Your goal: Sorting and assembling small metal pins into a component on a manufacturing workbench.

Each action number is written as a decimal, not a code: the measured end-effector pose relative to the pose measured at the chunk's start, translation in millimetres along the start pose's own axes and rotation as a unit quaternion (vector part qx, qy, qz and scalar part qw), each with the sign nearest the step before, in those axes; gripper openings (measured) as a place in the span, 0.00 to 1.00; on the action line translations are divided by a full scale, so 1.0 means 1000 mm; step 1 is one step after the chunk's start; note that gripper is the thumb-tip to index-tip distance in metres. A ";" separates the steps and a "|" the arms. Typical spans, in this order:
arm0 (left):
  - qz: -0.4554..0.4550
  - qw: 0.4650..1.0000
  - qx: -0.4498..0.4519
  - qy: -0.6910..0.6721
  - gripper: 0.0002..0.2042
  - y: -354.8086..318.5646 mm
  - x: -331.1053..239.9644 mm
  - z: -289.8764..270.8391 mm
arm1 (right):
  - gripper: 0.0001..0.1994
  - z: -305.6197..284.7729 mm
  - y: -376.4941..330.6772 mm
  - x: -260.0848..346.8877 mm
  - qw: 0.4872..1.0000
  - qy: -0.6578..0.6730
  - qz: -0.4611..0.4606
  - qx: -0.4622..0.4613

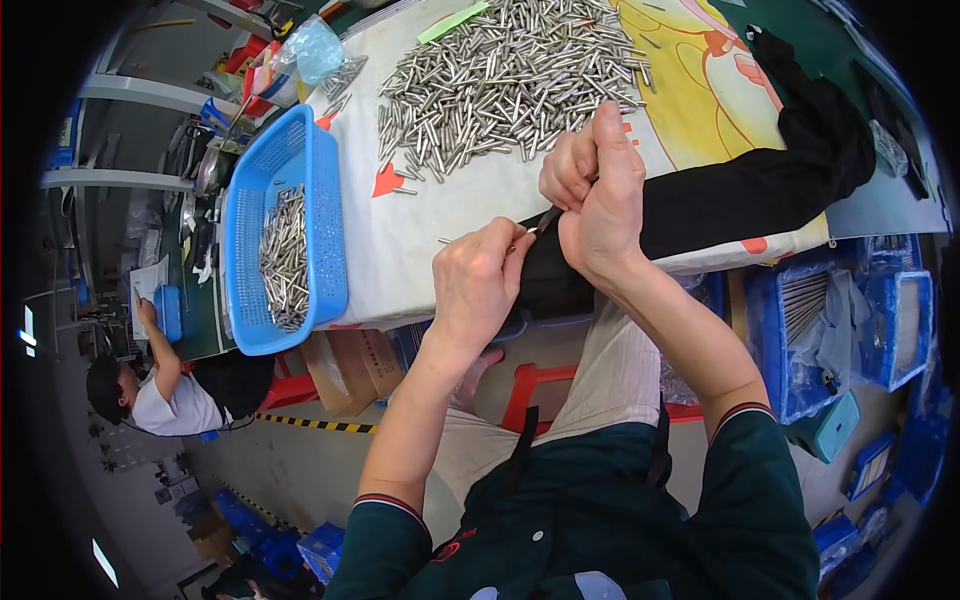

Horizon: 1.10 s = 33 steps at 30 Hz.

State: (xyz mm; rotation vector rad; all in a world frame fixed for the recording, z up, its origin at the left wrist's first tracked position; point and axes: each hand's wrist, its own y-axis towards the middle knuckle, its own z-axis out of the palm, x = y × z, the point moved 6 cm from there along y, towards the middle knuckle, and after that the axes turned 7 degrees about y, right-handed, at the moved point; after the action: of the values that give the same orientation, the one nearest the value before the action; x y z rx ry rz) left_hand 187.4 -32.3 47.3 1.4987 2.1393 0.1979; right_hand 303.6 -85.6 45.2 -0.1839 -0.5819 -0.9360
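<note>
My left hand (473, 280) is closed in a pinch on a slim metal pin (443, 240), whose end pokes out beside the fingers. Close by on the right, my right hand (606, 205) is wrapped round a small tool with a dark, blade-like tip (547, 219); its handle is hidden in the fist. That tip meets or nearly meets the pin at my left fingertips. Beneath both hands a black cloth (700, 203) lies along the table's near edge. Beyond them spreads a big heap of shiny metal pins (500, 85).
A blue plastic basket (335, 235) on the left contains many pins (286, 262). A green strip (453, 22) lies by the heap on the patterned tablecloth (375, 270). Blue crates (775, 350) stand at the lower right. A seated person (180, 395) works at the far left.
</note>
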 end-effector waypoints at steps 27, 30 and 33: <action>0.017 1.000 -0.001 -0.025 0.03 0.003 0.001 -0.001 | 0.18 0.015 -0.007 -0.006 0.991 -0.085 -0.059 0.091; 0.031 0.999 -0.003 -0.029 0.07 0.005 0.001 -0.002 | 0.18 0.019 -0.009 -0.007 0.986 -0.107 -0.079 0.097; 0.035 0.999 -0.003 -0.033 0.08 0.005 0.001 -0.002 | 0.18 0.021 -0.009 -0.009 0.985 -0.110 -0.081 0.106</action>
State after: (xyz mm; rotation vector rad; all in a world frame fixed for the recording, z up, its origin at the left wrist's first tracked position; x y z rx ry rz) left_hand 190.6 -28.7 50.4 1.5561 2.0353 0.1754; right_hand 284.3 -76.5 56.5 -0.0478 -0.9066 -1.0094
